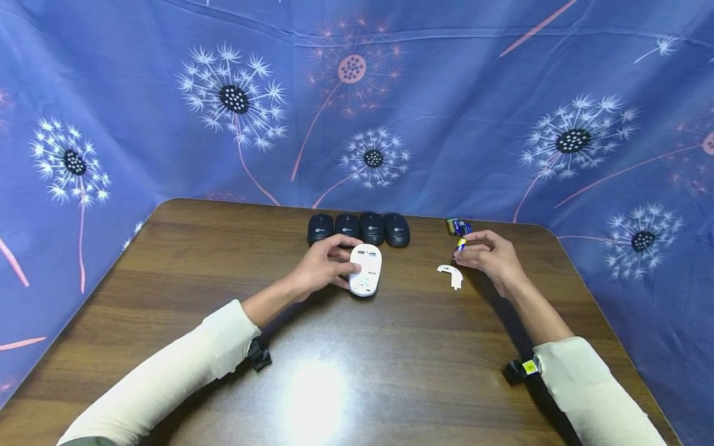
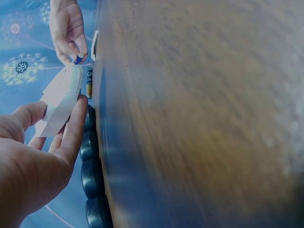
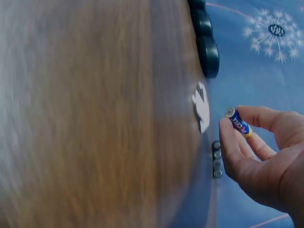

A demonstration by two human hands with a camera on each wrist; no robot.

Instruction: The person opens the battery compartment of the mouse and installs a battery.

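My left hand [image 1: 323, 267] grips a white computer mouse [image 1: 365, 270] above the table, its underside facing up toward the head camera. In the left wrist view, thumb and fingers hold the mouse [image 2: 64, 95] by its sides. Between the thumb and fingers of my right hand [image 1: 496, 257] is a blue and yellow battery [image 3: 239, 122], raised off the table. Just left of that hand lies a white curved battery cover [image 1: 453, 276]. Behind the right hand, several more batteries [image 1: 456, 227] lie side by side.
Several black computer mice [image 1: 347, 230] stand in a row at the back of the wooden table [image 1: 223, 260]. Behind the table hangs a blue cloth [image 1: 435, 111] with dandelion prints. Glare brightens the table's front middle.
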